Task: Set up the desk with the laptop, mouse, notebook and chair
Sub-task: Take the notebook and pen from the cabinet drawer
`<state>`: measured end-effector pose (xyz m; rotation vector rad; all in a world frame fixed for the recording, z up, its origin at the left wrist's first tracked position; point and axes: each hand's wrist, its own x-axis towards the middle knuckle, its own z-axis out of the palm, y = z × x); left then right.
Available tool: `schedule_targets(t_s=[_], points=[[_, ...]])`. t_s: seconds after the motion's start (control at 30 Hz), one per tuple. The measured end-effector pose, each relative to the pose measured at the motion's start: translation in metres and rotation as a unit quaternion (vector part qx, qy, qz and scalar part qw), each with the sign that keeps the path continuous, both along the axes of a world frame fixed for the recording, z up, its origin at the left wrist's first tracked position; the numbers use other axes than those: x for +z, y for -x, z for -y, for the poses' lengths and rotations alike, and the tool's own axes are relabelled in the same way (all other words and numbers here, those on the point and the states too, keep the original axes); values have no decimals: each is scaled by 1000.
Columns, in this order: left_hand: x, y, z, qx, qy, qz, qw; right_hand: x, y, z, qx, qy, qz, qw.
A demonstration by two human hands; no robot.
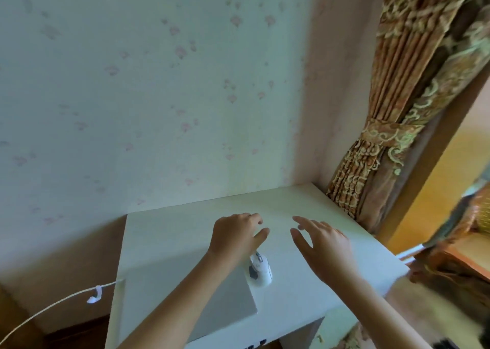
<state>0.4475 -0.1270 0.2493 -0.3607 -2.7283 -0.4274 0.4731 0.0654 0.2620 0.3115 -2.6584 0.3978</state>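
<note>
A: What are your hands doing right now?

B: Your left hand (pixel 236 233) is above the desk (pixel 305 205), fingers loosely curled, with nothing in it. Your right hand (pixel 322 242) is just beside it, fingers spread wide, and it has nothing in it either.

A: Where are your things?

B: The mouse (pixel 261 269) sits just below your left hand, near your wrist. The closed laptop (pixel 230 295) lies under your left forearm, and the mouse rests partly on its corner. I can't see the notebook or the chair.

A: What could go wrong?

B: I think your left wrist could bump the mouse if you pull back fast. It sits half on the laptop corner, so it may tip or slide off.

A: Anything else?

B: A white cable (pixel 53 305) hangs off the side, far out past your left arm. If it goes to the laptop, and I can't tell, a snag could drag the laptop toward the near edge. So move slowly.
</note>
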Motion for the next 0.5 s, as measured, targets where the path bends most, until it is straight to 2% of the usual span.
schedule_targets(t_s=[0.27,0.5], points=[[9,-24,-16,-170,10,31,985,6,-87,-13,-191,8,44,981],[15,-74,-71,-322,24,25,946,5,-190,-31,-316,10,24,948]])
